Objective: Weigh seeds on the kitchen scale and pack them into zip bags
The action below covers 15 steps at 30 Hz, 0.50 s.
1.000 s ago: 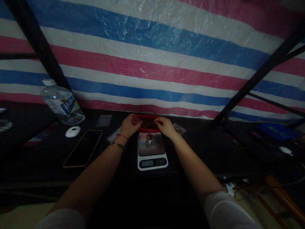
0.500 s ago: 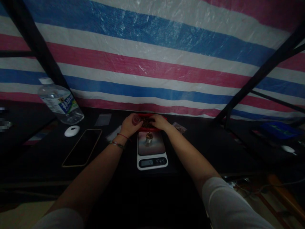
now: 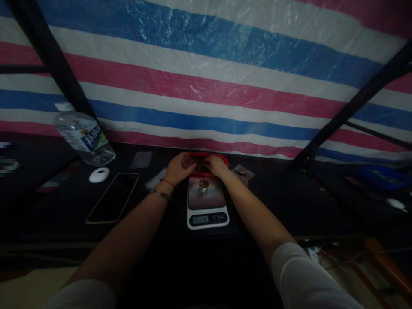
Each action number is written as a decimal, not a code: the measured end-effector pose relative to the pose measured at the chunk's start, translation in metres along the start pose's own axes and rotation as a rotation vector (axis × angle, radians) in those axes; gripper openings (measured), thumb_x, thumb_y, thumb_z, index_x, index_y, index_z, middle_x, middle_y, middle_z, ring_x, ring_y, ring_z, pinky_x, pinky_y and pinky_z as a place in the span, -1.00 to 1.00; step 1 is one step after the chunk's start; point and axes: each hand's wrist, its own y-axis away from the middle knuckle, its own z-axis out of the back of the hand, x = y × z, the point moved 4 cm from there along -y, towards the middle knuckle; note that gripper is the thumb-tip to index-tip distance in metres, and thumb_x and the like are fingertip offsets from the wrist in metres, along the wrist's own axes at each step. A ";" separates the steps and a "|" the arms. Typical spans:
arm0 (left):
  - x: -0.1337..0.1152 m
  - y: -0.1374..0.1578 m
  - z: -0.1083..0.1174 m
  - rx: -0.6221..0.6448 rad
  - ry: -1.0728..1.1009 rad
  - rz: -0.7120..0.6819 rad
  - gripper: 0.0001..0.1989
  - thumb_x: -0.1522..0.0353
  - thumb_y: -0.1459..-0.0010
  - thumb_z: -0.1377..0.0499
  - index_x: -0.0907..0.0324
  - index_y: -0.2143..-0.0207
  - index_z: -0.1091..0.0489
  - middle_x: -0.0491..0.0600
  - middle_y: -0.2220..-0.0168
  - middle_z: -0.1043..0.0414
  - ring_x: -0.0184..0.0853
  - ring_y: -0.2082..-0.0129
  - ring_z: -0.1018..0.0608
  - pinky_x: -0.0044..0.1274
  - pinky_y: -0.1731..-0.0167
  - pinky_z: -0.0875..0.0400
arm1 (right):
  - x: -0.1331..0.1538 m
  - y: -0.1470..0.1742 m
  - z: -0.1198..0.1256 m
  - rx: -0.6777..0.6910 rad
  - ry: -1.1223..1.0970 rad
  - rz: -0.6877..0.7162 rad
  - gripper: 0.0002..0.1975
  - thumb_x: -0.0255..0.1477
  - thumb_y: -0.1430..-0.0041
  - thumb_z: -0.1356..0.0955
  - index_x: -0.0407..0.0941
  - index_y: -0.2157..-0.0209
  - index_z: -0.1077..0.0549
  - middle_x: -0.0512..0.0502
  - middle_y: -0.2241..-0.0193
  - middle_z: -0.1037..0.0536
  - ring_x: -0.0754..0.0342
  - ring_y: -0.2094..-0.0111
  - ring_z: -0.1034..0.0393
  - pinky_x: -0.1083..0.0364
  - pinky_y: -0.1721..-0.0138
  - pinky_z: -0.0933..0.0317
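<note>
A red tray (image 3: 206, 173) with small dark brown pieces (image 3: 200, 165) stands behind the kitchen scale (image 3: 207, 201). At its left side my left hand (image 3: 177, 168) is closed around a small clear round cup (image 3: 186, 161), which looks reddish against the tray. From the right, my right hand (image 3: 216, 165) reaches over the rim with its fingers curled down among the pieces; whatever is between the fingertips is hidden. On the scale's plate sits a small metal cup (image 3: 203, 185) heaped with brown bits. The scale's display is lit, its digits too blurred to read surely.
Filled small bags (image 3: 244, 172) lie right of the tray; clear plastic bags (image 3: 156, 179) and a flat zip bag (image 3: 140, 160) lie left. Farther left are a phone (image 3: 113, 198), a white oval case (image 3: 99, 174) and a water bottle (image 3: 84, 135). Striped sheeting (image 3: 206, 98) hangs behind.
The view has shifted slightly, so everything sits a little farther right. My right hand stays in the tray with its fingers moved a little; my left hand still holds the clear cup.
</note>
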 end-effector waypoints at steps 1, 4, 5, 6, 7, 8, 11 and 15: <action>0.000 0.000 0.000 -0.005 -0.002 -0.003 -0.61 0.22 0.00 -0.23 0.17 0.11 -0.36 0.00 0.23 -0.50 -0.23 0.23 -0.54 -0.42 0.17 -0.44 | -0.001 0.002 -0.001 -0.016 -0.004 -0.006 -0.77 -0.51 -0.21 -0.28 -0.16 0.18 -0.55 -0.18 0.14 -0.58 0.00 0.10 -0.43 0.13 0.05 -0.19; -0.001 0.001 0.000 -0.009 0.001 -0.009 -0.63 0.23 0.00 -0.22 0.17 0.12 -0.36 -0.01 0.24 -0.50 -0.24 0.24 -0.55 -0.42 0.16 -0.44 | -0.002 0.008 -0.003 -0.043 -0.021 -0.023 -0.78 -0.49 -0.21 -0.30 -0.16 0.17 -0.55 -0.19 0.14 -0.57 0.01 0.10 -0.43 0.12 0.04 -0.19; -0.001 0.001 0.000 -0.010 0.002 -0.007 -0.63 0.23 0.00 -0.22 0.17 0.13 -0.36 -0.01 0.24 -0.50 -0.24 0.24 -0.55 -0.42 0.16 -0.44 | -0.002 0.010 -0.003 -0.056 -0.027 -0.027 -0.78 -0.49 -0.20 -0.30 -0.16 0.17 -0.55 -0.19 0.14 -0.57 0.01 0.10 -0.42 0.12 0.04 -0.19; 0.000 0.001 0.000 -0.011 0.002 -0.003 -0.63 0.23 0.00 -0.22 0.17 0.12 -0.36 0.00 0.24 -0.50 -0.24 0.24 -0.55 -0.42 0.16 -0.44 | -0.003 0.011 -0.003 -0.078 -0.034 -0.032 -0.78 -0.49 -0.20 -0.30 -0.16 0.17 -0.55 -0.18 0.15 -0.57 0.02 0.10 -0.42 0.12 0.03 -0.18; 0.000 0.001 0.000 -0.011 0.001 0.004 -0.62 0.23 0.00 -0.22 0.17 0.12 -0.36 0.00 0.24 -0.50 -0.24 0.24 -0.55 -0.42 0.17 -0.44 | -0.003 0.012 -0.001 -0.102 -0.040 -0.036 -0.79 -0.49 -0.20 -0.30 -0.16 0.17 -0.55 -0.18 0.15 -0.57 0.02 0.10 -0.42 0.12 0.03 -0.18; 0.001 0.001 0.000 -0.009 0.000 0.010 -0.62 0.23 0.00 -0.23 0.17 0.12 -0.36 0.00 0.24 -0.50 -0.24 0.24 -0.55 -0.42 0.17 -0.44 | -0.004 0.013 0.000 -0.125 -0.046 -0.040 -0.79 -0.49 -0.20 -0.30 -0.15 0.17 -0.55 -0.17 0.15 -0.57 0.02 0.09 -0.42 0.12 0.02 -0.18; 0.002 0.000 -0.001 -0.001 0.004 0.017 -0.61 0.22 0.01 -0.23 0.18 0.12 -0.35 0.00 0.24 -0.50 -0.24 0.25 -0.55 -0.42 0.17 -0.44 | -0.005 0.016 0.006 -0.161 -0.061 -0.032 -0.77 -0.47 -0.21 -0.30 -0.13 0.15 -0.55 -0.15 0.14 -0.57 0.02 0.08 -0.41 0.12 0.01 -0.18; 0.001 0.000 -0.002 0.007 0.010 0.015 -0.61 0.21 0.00 -0.23 0.17 0.12 -0.36 0.00 0.24 -0.50 -0.24 0.24 -0.55 -0.41 0.17 -0.44 | -0.006 0.021 0.007 -0.161 -0.057 -0.026 -0.79 -0.45 -0.20 -0.32 -0.11 0.16 -0.56 -0.14 0.15 -0.58 0.02 0.08 -0.42 0.12 0.02 -0.18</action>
